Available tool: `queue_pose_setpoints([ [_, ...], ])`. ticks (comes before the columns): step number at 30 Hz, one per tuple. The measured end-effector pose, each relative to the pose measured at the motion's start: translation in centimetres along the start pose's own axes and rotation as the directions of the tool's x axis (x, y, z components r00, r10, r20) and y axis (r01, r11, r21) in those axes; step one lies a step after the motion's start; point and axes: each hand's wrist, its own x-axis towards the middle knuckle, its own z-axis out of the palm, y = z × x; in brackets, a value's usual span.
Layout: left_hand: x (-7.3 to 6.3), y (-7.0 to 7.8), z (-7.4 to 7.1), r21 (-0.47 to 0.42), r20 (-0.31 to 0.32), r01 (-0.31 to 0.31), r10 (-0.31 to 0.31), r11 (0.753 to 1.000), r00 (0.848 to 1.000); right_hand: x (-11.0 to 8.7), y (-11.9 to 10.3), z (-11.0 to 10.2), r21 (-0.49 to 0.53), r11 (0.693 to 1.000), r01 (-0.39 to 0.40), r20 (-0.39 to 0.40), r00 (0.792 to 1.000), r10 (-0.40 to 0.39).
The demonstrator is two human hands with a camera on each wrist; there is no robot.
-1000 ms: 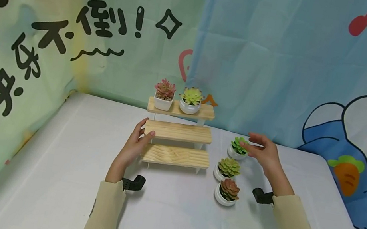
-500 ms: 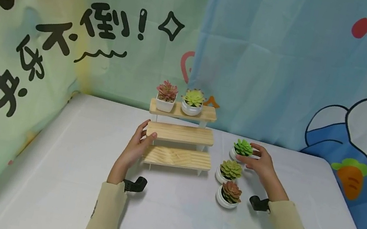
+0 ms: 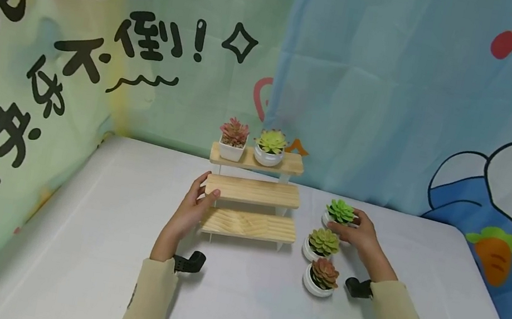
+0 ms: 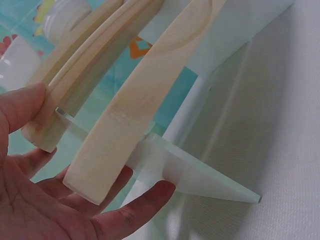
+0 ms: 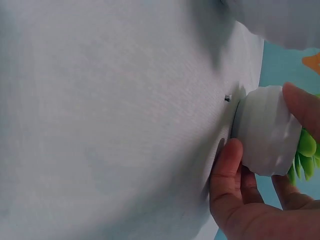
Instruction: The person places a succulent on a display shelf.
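Note:
A three-tier wooden display stand [image 3: 253, 191] with clear supports stands on the white table. At its left end my left hand [image 3: 191, 206] grips the middle board, thumb on top and fingers beneath, as the left wrist view shows. My right hand [image 3: 359, 234] holds a bright green potted succulent [image 3: 341, 211] by its white pot [image 5: 267, 131], thumb and fingers on opposite sides. In the right wrist view the pot's base is right at the tablecloth. In front of it sit a yellow-green succulent [image 3: 324, 242] and a reddish-brown succulent [image 3: 324, 273], both in round white pots.
On the top board stand a pink succulent [image 3: 234, 134] in a square white pot and a yellow-green succulent [image 3: 271, 143] in a round one. A printed cloth backdrop [image 3: 374, 89] hangs behind the white tablecloth [image 3: 251, 311].
My right hand has lowered from above the bright green succulent to its pot and closed around it. My left hand stays on the stand. The head view has shifted slightly.

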Motion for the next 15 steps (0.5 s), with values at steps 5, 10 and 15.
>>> queue_pose_setpoints([
  [5,-0.1,-0.1,-0.1,0.006,-0.01,-0.009,0.009,1.0,1.0,0.1,-0.1,0.2,-0.008,1.0,0.018,0.003,1.0,-0.018],
  [10,-1.3,2.2,0.0,0.004,0.008,0.005,-0.005,1.0,1.0,0.2,-0.1,0.1,-0.032,0.999,0.018,0.008,1.0,-0.018],
  [15,-0.4,1.1,0.0,-0.002,0.009,0.012,-0.012,1.0,1.0,0.3,0.2,-0.1,-0.028,1.0,0.0,-0.026,1.0,0.0],
])
